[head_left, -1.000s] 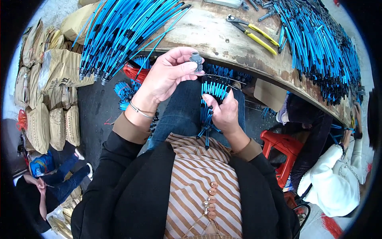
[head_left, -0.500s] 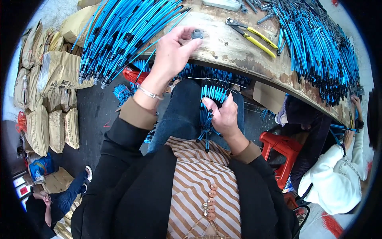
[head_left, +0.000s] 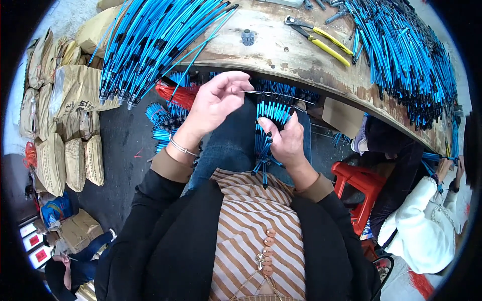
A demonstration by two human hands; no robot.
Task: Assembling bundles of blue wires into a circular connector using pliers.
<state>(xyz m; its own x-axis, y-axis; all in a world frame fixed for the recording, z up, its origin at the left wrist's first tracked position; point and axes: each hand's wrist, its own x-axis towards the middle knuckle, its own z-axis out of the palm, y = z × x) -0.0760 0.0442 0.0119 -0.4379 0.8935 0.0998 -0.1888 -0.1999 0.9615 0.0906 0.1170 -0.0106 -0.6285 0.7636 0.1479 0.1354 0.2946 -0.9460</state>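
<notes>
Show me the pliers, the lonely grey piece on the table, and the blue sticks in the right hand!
Pliers (head_left: 324,48): head view, a yellow handle.
Grey piece (head_left: 247,37): head view, its middle.
Blue sticks (head_left: 273,110): head view, near upper ends.

The grey, ribbed, cylindrical fitting (head_left: 248,37), previously in the bare left hand (head_left: 217,105), now rests released on the worn wooden tabletop (head_left: 268,47). The left hand is back below the table edge, at the left end of the thin, silvery wires (head_left: 275,94). At lower left, a dark-clothed person (head_left: 88,269) appears lower, exposing more brown cardboard box (head_left: 81,230).
</notes>
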